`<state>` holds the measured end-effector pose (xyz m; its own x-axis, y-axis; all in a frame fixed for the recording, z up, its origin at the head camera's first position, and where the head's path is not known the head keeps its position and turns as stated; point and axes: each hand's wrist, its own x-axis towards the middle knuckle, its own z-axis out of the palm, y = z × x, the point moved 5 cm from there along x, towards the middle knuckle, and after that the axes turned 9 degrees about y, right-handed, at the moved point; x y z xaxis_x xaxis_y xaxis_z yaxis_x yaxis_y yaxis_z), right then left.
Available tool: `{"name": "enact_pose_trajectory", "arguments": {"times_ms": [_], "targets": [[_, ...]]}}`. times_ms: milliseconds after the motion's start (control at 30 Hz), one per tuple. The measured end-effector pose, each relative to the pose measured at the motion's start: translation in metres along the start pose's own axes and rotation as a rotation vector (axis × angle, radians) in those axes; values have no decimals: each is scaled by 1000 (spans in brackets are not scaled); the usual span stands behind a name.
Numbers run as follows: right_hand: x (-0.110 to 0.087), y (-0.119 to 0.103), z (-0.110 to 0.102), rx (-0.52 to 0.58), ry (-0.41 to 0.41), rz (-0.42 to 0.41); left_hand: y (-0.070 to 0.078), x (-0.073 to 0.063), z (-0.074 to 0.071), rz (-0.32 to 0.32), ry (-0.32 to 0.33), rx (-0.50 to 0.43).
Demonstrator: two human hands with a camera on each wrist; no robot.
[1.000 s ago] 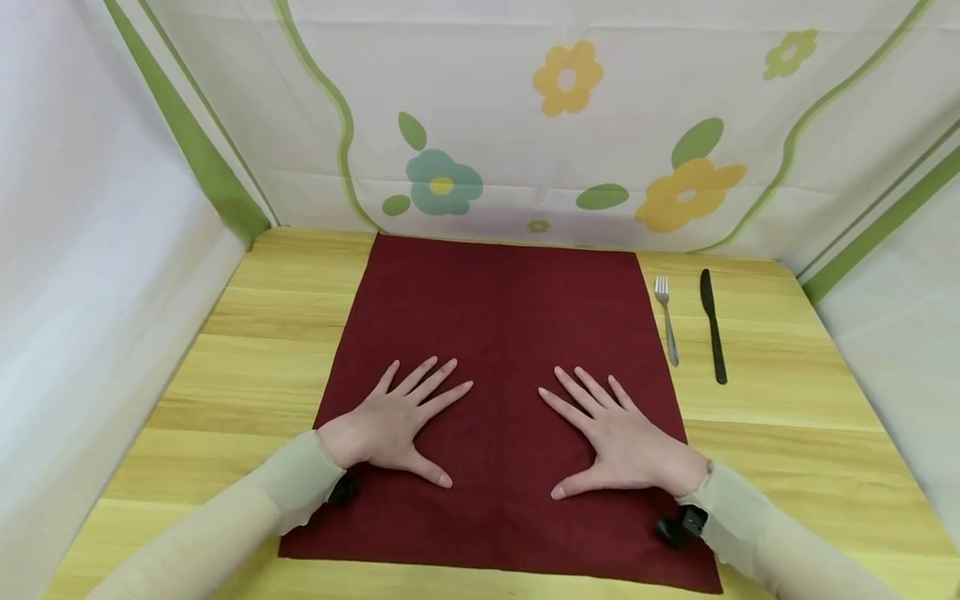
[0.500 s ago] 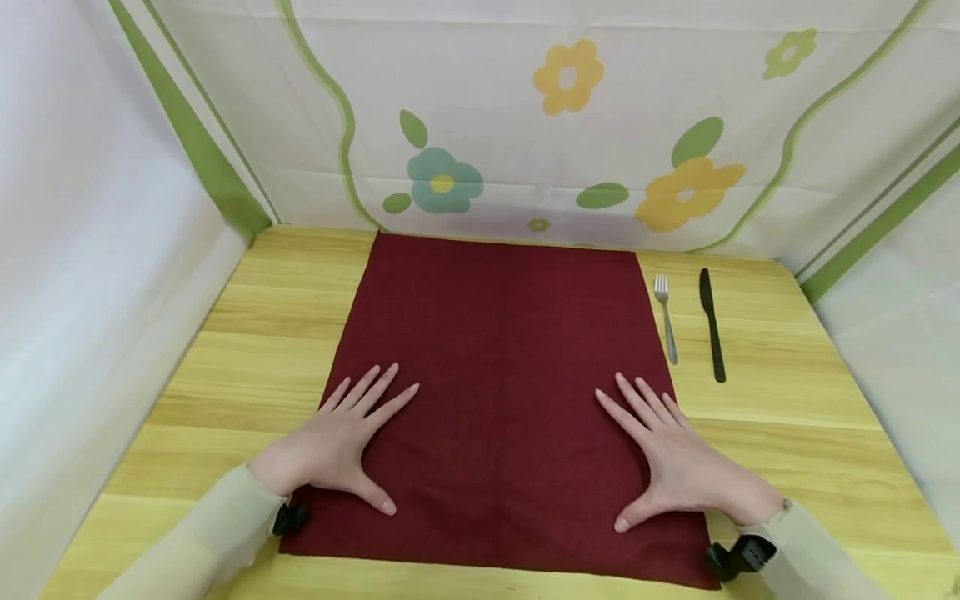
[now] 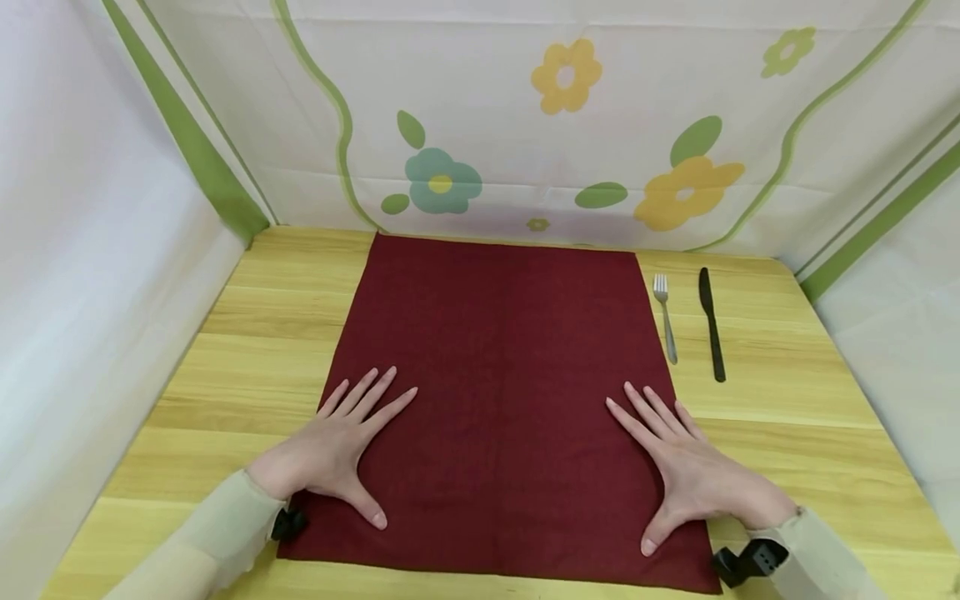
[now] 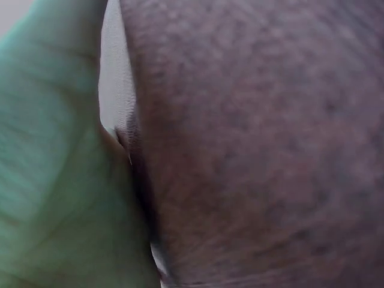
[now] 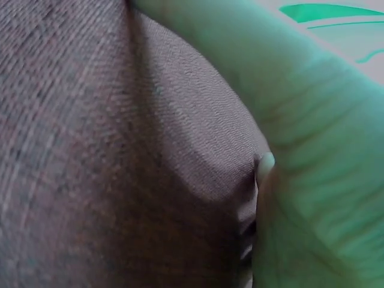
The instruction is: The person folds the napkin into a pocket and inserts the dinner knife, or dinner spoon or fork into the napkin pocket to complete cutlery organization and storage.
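A dark red cloth (image 3: 502,400) lies spread flat on the wooden table, with a faint crease down its middle. My left hand (image 3: 333,450) rests palm down on its left edge, fingers straight and spread, thumb pointing toward the near side. On the opposite edge my right hand (image 3: 693,471) lies the same way, its outer fingers reaching past the cloth's border. Close up in the left wrist view, the cloth (image 4: 258,144) fills the frame beside the palm. In the right wrist view a low fold of cloth (image 5: 198,120) rises beside my palm.
A silver fork (image 3: 666,321) lies just right of the cloth's far right side. Next to it is a black knife (image 3: 712,329). White curtains with printed flowers (image 3: 487,100) stand along the back and both sides of the wooden table (image 3: 225,367).
Both hands have slid outward from near the cloth's middle to its left and right edges, the right one also drawing slightly nearer. The fork and knife have stayed put.
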<state>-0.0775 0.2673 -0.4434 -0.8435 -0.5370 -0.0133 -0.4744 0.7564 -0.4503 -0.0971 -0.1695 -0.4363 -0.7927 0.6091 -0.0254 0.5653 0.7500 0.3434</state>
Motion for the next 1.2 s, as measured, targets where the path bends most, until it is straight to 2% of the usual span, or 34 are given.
{"name": "enact_pose_trajectory", "arguments": {"times_ms": [133,267,367,433,567,700,900,1000,1200], "targets": [[6,0,-5,43,45,-14,-4,8,-7,-1,65,-21],[28,11,-28,93,183,-6,-17,33,-33,-10,196,-57],[52,30,-55,136,280,69,-35,60,-59,-44,288,-79],[68,45,-73,175,328,138,-48,77,-75,-84,331,-126],[102,74,-98,272,405,288,-75,106,-91,-191,377,-283],[134,97,-106,385,430,375,-98,127,-91,-307,397,-414],[163,123,-103,485,475,479,-130,155,-84,-413,465,-542],[172,132,-100,543,500,524,-147,161,-78,-474,499,-605],[186,145,-94,618,510,610,-171,165,-70,-578,554,-685]]}}
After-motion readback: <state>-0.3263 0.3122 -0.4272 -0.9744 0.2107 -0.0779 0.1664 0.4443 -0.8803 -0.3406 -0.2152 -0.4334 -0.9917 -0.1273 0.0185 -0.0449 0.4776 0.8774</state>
